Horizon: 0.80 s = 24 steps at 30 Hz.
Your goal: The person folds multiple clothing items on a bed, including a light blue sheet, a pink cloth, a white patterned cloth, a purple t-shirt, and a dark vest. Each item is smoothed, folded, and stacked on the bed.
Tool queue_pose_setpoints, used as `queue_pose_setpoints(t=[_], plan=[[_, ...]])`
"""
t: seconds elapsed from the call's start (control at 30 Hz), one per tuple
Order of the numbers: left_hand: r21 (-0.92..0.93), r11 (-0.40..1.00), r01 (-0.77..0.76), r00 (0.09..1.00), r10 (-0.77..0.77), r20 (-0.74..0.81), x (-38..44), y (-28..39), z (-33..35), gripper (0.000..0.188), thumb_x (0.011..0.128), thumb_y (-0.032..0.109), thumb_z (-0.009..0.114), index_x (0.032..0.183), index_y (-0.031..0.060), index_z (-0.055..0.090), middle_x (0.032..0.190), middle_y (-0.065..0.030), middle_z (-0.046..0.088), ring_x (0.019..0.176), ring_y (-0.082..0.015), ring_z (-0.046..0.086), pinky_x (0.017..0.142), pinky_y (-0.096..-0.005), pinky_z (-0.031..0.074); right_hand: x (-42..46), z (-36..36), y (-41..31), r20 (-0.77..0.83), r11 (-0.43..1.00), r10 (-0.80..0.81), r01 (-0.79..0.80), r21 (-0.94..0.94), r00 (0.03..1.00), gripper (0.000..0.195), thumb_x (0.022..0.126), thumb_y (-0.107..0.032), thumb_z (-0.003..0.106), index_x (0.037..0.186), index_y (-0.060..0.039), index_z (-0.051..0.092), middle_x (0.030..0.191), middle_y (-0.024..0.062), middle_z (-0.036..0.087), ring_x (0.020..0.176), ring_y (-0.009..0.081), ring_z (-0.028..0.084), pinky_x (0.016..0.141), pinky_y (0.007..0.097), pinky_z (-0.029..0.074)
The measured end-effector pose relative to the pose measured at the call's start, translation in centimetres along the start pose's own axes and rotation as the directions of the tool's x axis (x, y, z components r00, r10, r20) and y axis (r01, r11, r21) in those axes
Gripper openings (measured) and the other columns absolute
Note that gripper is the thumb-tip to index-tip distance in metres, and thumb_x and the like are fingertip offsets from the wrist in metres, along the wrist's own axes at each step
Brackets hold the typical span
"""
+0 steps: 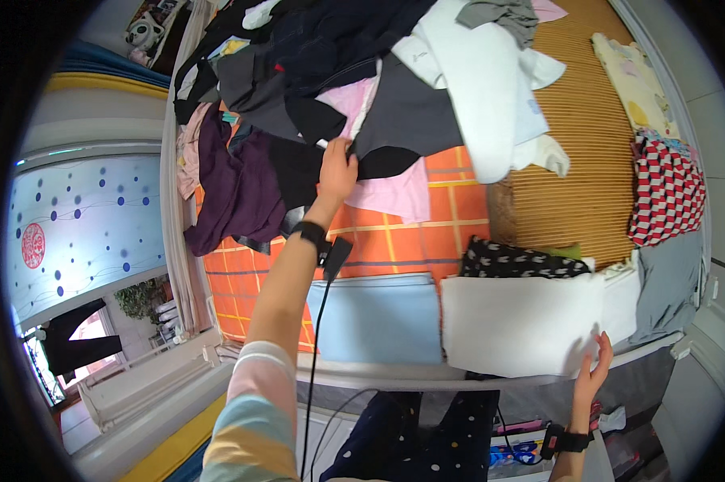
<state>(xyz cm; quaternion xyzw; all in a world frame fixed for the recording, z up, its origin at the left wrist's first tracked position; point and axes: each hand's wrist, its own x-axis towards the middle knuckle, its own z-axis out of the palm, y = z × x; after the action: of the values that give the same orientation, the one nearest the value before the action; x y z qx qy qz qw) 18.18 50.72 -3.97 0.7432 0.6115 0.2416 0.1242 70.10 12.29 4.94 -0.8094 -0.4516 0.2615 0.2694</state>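
My left hand [339,170] reaches onto the heap of clothes, its fingers at the edge of a dark grey and black garment [407,111]; whether they grip it cannot be told. Pink cloth [392,196] lies beneath that garment. Left of the hand is a dark purple garment [239,181]. My right hand [595,361] is raised at the bed's near edge with fingers apart, holding nothing, beside a folded white cloth [519,322]. A folded light blue cloth [377,319] lies to the left of the white one.
White clothing [480,84] lies at the back over a ribbed brown mat [573,199]. A black patterned cloth [519,259] sits behind the folded white one. Red, white and black patterned cloth [666,193] and grey cloth [666,295] line the right side. A cable [317,361] hangs from my left wrist.
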Motion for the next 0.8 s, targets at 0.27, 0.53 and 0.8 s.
queue_pose_setpoints(t=[0.27,0.53,0.8], plan=[[0.405,0.911,0.076,0.997,-0.074,-0.019,5.8,-2.4,2.6,0.055,0.064,0.009,0.072,0.114,0.0067,0.049,0.124,-0.0167,0.048,0.11,-0.0343,0.052,0.086,-0.0434,0.047,-1.6,8.1,-14.4,0.59,0.885,-0.327,0.458,-0.083,0.738,0.036,0.073,0.001,0.056,0.109,-0.0018,0.057,0.107,0.0165,0.059,0.106,0.0373,0.053,0.089,0.0436,0.043],[0.366,0.925,-0.099,0.981,0.029,0.192,7.1,-2.9,-5.3,0.009,0.077,0.011,0.054,0.077,0.0055,0.061,0.078,-0.0204,0.063,0.074,-0.0401,0.062,0.067,-0.0487,0.05,-3.4,16.1,-20.2,0.62,0.908,-0.411,0.365,0.207,0.669,0.025,0.075,0.001,0.056,0.1,-0.0016,0.06,0.09,0.0138,0.063,0.085,0.0339,0.059,0.076,0.0407,0.047],[-0.644,0.512,0.569,0.773,-0.065,0.631,-7.1,4.8,-17.9,0.033,0.074,-0.002,0.056,0.107,-0.0011,0.06,0.084,-0.0006,0.061,0.075,-0.0094,0.056,0.066,-0.0265,0.047,-2.5,24.0,-24.1,0.821,0.8,-0.25,-0.369,0.474,0.513,0.038,0.087,-0.009,0.059,0.124,-0.0033,0.049,0.124,0.0099,0.055,0.116,0.0228,0.052,0.095,0.0362,0.044]])
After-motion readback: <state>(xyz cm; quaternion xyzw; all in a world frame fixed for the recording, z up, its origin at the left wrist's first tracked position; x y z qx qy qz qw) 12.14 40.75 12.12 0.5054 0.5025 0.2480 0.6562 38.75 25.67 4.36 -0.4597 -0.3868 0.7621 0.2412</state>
